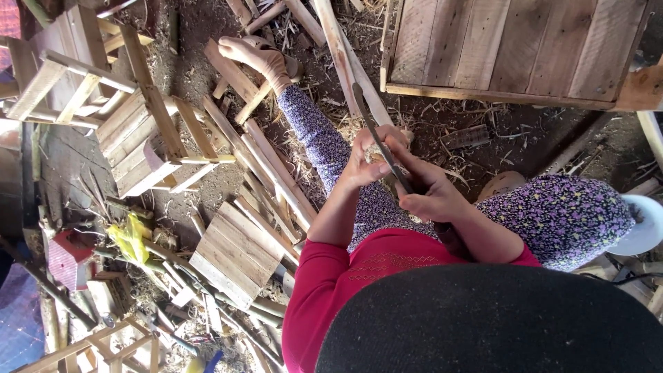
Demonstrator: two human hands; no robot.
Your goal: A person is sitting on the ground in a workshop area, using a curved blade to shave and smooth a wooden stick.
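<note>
- Gripping: right hand [429, 195], fingers curled closed around the handle end of a long dark blade [376, 135], which runs up and away from the body, its tip reaching toward the pallet edge.
- Left hand [369, 160]: fingers closed around a small pale piece of wood [376, 153], held against the blade just beside the right hand; most of the piece is hidden by the fingers, so its shape cannot be told.
- Both hands meet above the lap, over the left knee, touching or nearly touching each other.
- Sleeves: red, pushed up to the elbow on the left arm [324, 276].
- Trousers [559, 214]: purple with a small floral print; one leg stretched forward, ending in a bare foot [252, 55] resting on wood strips.
- Ground [193, 69]: dark earth strewn with shavings and offcuts.
- Loose slats [269, 173]: a bundle of long pale strips lying beside the stretched leg.
- Slatted panel [235, 252]: small, square, flat on the ground left of the body.
- Small wooden crate [138, 141]: further left, with a ladder-like frame [59, 79] behind it.
- Large pallet [511, 48]: upper right, well apart from the hands.
- Yellow scrap [131, 238]: crumpled, near the panel.
- White bowl [642, 224]: at the right edge, beside the bent knee.
</note>
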